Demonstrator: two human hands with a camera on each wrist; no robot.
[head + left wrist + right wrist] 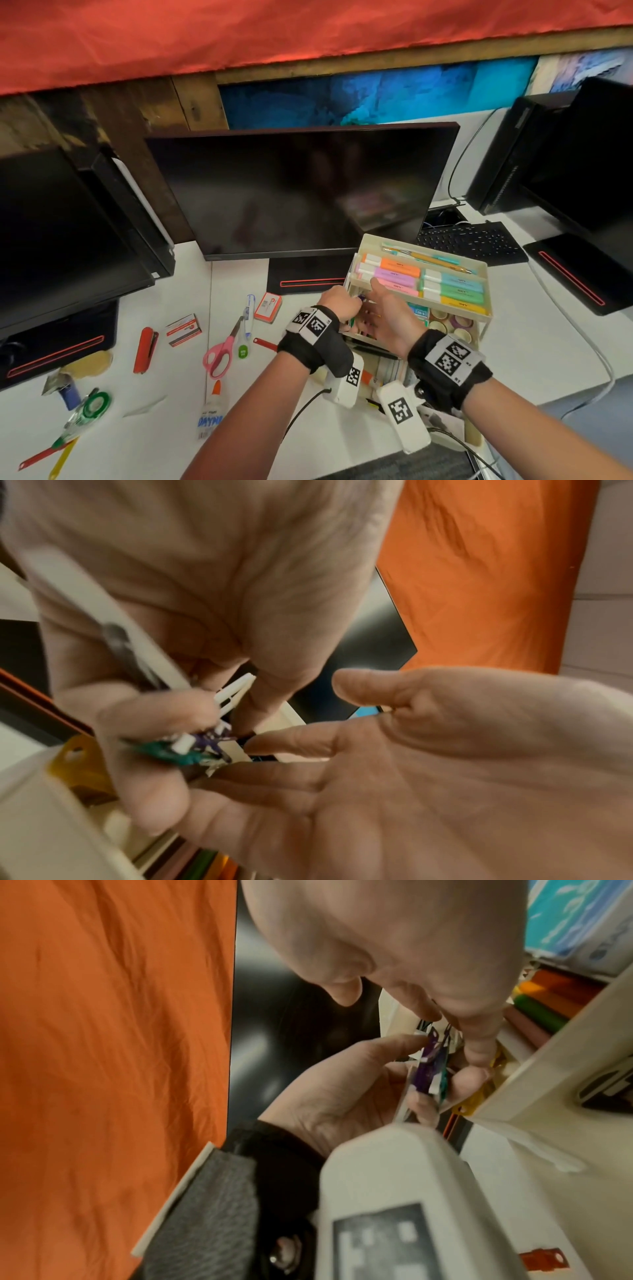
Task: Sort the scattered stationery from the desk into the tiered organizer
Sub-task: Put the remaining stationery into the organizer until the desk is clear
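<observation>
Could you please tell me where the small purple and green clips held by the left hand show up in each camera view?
Head: mostly hidden between the hands, a purple sliver at purple and green clips.
Left wrist: lower left of centre.
Right wrist: right of centre.
Shared landmark: cream organizer.

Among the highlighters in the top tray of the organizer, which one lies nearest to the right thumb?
The pink highlighter: the right hand has its thumb beside it, while orange, purple, blue, green and yellow lie farther.

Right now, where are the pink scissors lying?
In the head view the pink scissors lie on the white desk, left of both hands, between the red stapler and the green-capped pen.
</observation>
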